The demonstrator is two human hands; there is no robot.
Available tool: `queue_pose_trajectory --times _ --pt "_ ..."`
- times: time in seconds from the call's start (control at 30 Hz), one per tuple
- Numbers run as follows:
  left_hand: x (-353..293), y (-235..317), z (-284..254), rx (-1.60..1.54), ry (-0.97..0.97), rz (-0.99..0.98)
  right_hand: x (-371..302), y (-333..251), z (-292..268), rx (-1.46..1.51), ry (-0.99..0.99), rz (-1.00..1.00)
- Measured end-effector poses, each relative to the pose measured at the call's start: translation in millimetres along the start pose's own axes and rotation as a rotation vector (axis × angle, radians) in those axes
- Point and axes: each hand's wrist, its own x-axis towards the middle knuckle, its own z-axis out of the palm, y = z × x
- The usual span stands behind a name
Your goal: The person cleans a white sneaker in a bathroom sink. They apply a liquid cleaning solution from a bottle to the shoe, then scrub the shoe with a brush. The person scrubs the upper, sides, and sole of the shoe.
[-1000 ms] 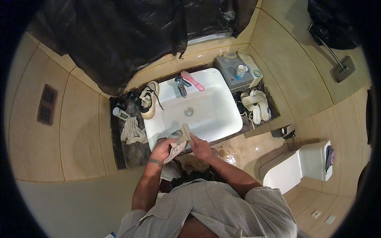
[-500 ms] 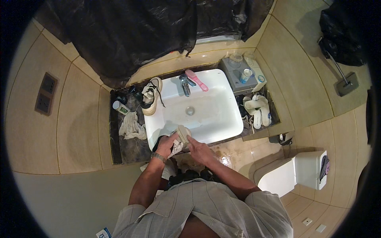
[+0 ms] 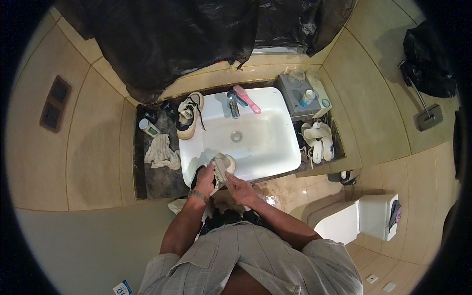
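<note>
At the near left edge of the white sink, my left hand grips a light sneaker with a black part at its heel end. My right hand is closed on a pale scrub brush, its bristles against the sneaker's upper. Both hands are close together, and fingers hide parts of the sneaker and brush. A second sneaker, beige with black laces hanging loose, rests on the sink's left rim.
A faucet and a pink brush lie at the sink's back. Left on the dark counter are a crumpled white cloth and a white-and-green container. White slippers and a grey box stand right. A toilet is at lower right.
The brush has shifted slightly left and down along the sneaker, and its tilt is steeper. My right hand has moved with it. The whole view has shifted slightly.
</note>
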Motion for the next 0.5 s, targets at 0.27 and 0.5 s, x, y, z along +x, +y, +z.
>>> queue_pose_trajectory --times 0.27,0.5 --pt "-3 -13 0 0.05 0.017 0.151 50 2 -22 -0.378 0.082 0.001" --pt "-11 -8 1 0.031 -0.106 0.093 2 9 5 -0.104 0.133 -0.128"
